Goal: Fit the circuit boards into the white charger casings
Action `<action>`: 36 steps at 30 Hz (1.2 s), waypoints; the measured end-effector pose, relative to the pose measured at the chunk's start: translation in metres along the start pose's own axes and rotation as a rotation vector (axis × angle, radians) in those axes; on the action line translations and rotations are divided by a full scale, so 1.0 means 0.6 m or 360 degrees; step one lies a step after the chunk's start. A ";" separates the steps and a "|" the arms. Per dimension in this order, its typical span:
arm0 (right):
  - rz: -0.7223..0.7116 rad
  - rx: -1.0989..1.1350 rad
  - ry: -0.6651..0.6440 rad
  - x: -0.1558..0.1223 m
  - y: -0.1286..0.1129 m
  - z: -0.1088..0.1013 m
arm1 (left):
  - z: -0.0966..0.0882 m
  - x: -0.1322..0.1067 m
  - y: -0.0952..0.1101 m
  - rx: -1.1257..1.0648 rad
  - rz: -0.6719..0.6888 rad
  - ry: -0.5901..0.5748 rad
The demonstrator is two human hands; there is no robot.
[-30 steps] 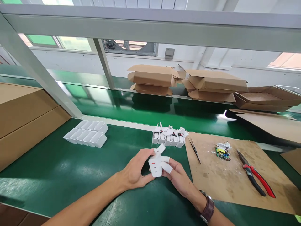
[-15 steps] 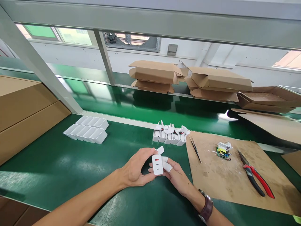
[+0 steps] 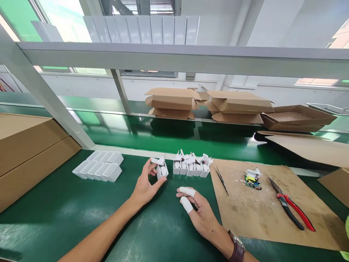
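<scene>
My left hand [image 3: 147, 185] grips a white charger housing [image 3: 163, 171] between thumb and fingers. It stands upright on the green table, with a loose plug cap on its top. Just to its right is a row of several similar white chargers [image 3: 191, 169], with caps, plug pins and bits of circuitry showing on top. My right hand [image 3: 200, 209] holds nothing; its fingers are apart above the table, and white finger cots cover two of them. To the left of my left hand sit two rows of open white housings [image 3: 98, 166].
A brown board [image 3: 245, 214] on the right carries tweezers [image 3: 222, 180], a circuit board [image 3: 253, 181] and red-and-black pliers [image 3: 291, 207]. Cardboard boxes [image 3: 174, 98] stand beyond the green belt [image 3: 131, 134]. A large carton [image 3: 35, 156] is at the left, under a slanting metal post [image 3: 54, 91].
My left hand has carried the charger forward and left to beside the row, turning it upright. My right hand has let go of it and drawn away. The camera view has tilted upward.
</scene>
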State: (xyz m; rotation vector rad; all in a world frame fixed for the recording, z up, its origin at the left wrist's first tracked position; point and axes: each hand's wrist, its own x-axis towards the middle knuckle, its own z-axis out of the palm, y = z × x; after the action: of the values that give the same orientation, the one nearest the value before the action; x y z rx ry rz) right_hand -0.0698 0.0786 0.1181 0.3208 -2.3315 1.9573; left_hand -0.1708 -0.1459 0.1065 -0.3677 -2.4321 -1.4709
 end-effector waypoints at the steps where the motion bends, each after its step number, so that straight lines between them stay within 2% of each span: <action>1: -0.0009 -0.0037 0.0004 0.002 0.000 0.001 | 0.000 0.009 -0.007 -0.0042 -0.0073 -0.0005; 5: -0.0080 -0.0134 0.0020 0.009 -0.003 0.002 | 0.003 0.033 -0.020 -0.0203 -0.0233 -0.0171; 12: -0.0183 -0.0313 0.0004 0.008 -0.012 0.002 | 0.016 0.026 -0.025 -0.0350 -0.0083 -0.0386; 14: -0.0254 -0.0364 0.0154 0.016 -0.009 -0.007 | 0.017 0.026 -0.028 -0.0327 -0.0070 -0.0407; 17: -0.0286 -0.0450 0.0625 0.040 0.007 -0.041 | 0.018 0.033 -0.029 -0.0243 -0.0067 -0.0395; 19: -0.0187 -0.0444 0.0913 0.058 0.025 -0.071 | 0.020 0.043 -0.026 -0.0148 -0.0087 -0.0379; 21: -0.0064 -0.0370 0.1020 0.073 0.047 -0.099 | 0.024 0.055 -0.022 -0.0080 -0.0108 -0.0356; 24: 0.0017 -0.0316 0.0984 0.085 0.078 -0.122 | 0.034 0.069 -0.012 -0.0045 -0.0114 -0.0336; 30: 0.0058 -0.0252 0.0770 0.089 0.101 -0.114 | 0.055 0.075 0.012 0.0053 -0.0103 -0.0324; 33: 0.0078 -0.0239 0.0727 0.087 0.099 -0.113 | 0.051 0.081 0.011 0.0099 -0.0105 -0.0279; 36: 0.0094 -0.0230 0.0704 0.085 0.095 -0.114 | 0.031 0.096 -0.003 0.0161 -0.0135 -0.0167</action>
State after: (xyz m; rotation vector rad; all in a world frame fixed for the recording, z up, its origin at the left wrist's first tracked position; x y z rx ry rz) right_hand -0.1364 0.1494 0.0851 -0.1775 -2.1870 1.6568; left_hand -0.2268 -0.1259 0.1174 -0.3315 -2.6232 -1.3879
